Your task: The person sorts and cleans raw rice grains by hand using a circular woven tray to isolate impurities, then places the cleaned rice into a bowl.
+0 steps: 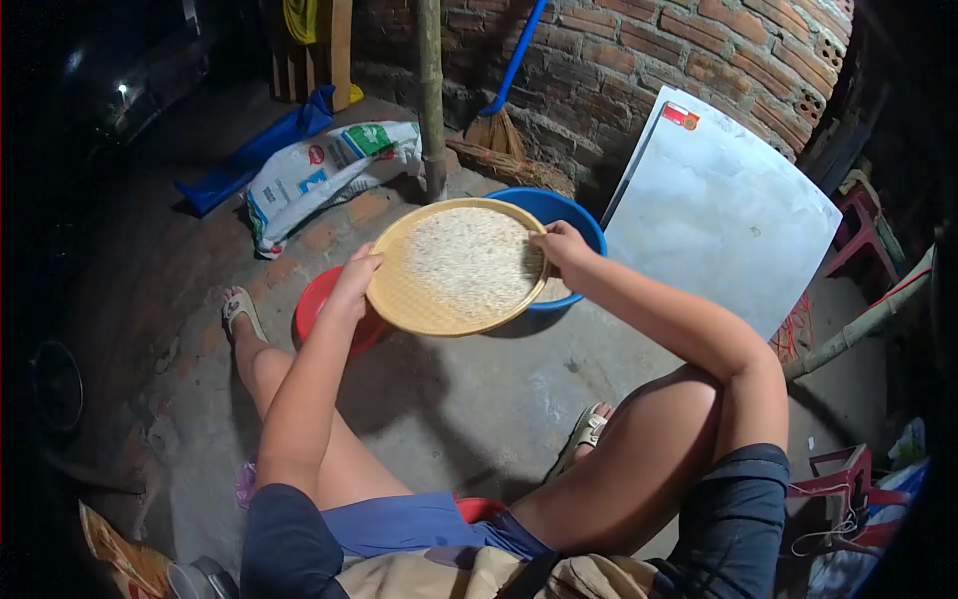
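Both of my hands hold a round, shallow woven winnowing basket (pixel 397 290) by its rim, up above the floor. My left hand (pixel 351 283) grips the left side, thumb over the edge. On the opposite side, my right hand (pixel 565 250) is closed on the rim. Pale grain (pixel 474 260), looking like rice and slightly blurred, covers much of the basket's inside. Behind and partly under the basket stands a blue basin (pixel 582 215) with some pale grain visible in it. A red basin (pixel 317 304) sits below on the left, mostly hidden by the basket and my forearm.
A bamboo pole (pixel 431 100) rises behind the basins. Left of it lies a printed white sack (pixel 319 175); a broom (pixel 496 135) leans on the brick wall (pixel 599 60). A white panel (pixel 718 220) stands at right, near a red plastic stool (pixel 836 499).
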The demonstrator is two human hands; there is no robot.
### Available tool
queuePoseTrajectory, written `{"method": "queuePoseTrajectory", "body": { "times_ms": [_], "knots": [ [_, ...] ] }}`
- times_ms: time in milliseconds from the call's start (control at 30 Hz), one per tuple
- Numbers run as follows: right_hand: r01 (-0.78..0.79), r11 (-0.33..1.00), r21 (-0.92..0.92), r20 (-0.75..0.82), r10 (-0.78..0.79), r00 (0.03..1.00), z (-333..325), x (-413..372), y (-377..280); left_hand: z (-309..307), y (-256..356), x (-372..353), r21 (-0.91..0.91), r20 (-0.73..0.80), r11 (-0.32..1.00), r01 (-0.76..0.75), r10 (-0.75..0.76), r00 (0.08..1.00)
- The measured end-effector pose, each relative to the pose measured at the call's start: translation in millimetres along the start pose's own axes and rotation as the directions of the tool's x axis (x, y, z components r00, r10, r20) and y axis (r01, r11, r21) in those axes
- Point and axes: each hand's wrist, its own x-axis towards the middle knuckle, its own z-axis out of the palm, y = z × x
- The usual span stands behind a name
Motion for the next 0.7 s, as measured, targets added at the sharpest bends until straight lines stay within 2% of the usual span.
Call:
{"method": "queuePoseTrajectory", "body": {
  "times_ms": [100,167,200,300,367,433,500,567,633,667,700],
  "knots": [
    [0.057,0.998,0.038,0.029,-0.059,0.998,0.2,-0.7,-13.2,0.9,35.8,-20.3,0.07,-0.086,0.997,-0.014,0.02,0.996],
    [0.025,0.987,0.16,0.068,-0.036,0.997,-7.3,-3.6,-26.6,17.6,52.5,-32.7,0.173,-0.071,0.976,-0.133,0.147,0.987],
    [0.124,0.983,0.137,0.01,-0.126,0.992,-7.7,8.2,-23.9,14.5,52.5,-28.5,0.23,-0.05,0.959,-0.168,0.184,0.982],
    [0.138,0.976,0.167,-0.025,-0.136,0.99,-5.0,14.2,-42.5,22.3,70.9,-31.0,0.331,-0.12,0.931,-0.157,0.206,0.971],
    [0.166,0.946,0.277,-0.036,-0.162,0.986,5.8,28.6,-47.9,22.1,84.1,-29.8,0.325,-0.147,0.932,-0.159,0.216,0.965],
    [0.217,0.936,0.275,-0.026,-0.219,0.975,11.5,30.7,-46.9,13.6,85.8,-15.0,0.329,-0.158,0.93,-0.164,0.226,0.961],
    [0.364,0.921,0.138,-0.139,-0.346,0.928,17.2,26.1,-52.5,-6.1,68.0,19.4,0.328,-0.232,0.927,-0.179,0.263,0.936],
    [0.338,0.937,0.086,-0.156,-0.322,0.934,24.2,29.6,-44.0,-13.4,47.3,38.9,0.316,-0.261,0.94,-0.127,0.215,0.941],
    [0.265,0.964,-0.004,-0.126,-0.264,0.956,23.3,38.8,-23.5,-13.1,13.8,39.8,0.356,-0.316,0.91,-0.213,0.332,0.889],
    [0.252,0.967,-0.021,-0.119,-0.253,0.96,20.7,39.3,-11.8,-15.3,-4.7,38.2,0.342,-0.327,0.919,-0.198,0.314,0.891],
    [0.158,0.984,-0.087,-0.029,-0.161,0.987,15.5,32.0,-2.5,-16.6,-25.1,36.4,0.324,-0.334,0.928,-0.185,0.295,0.895]
  ]
}}
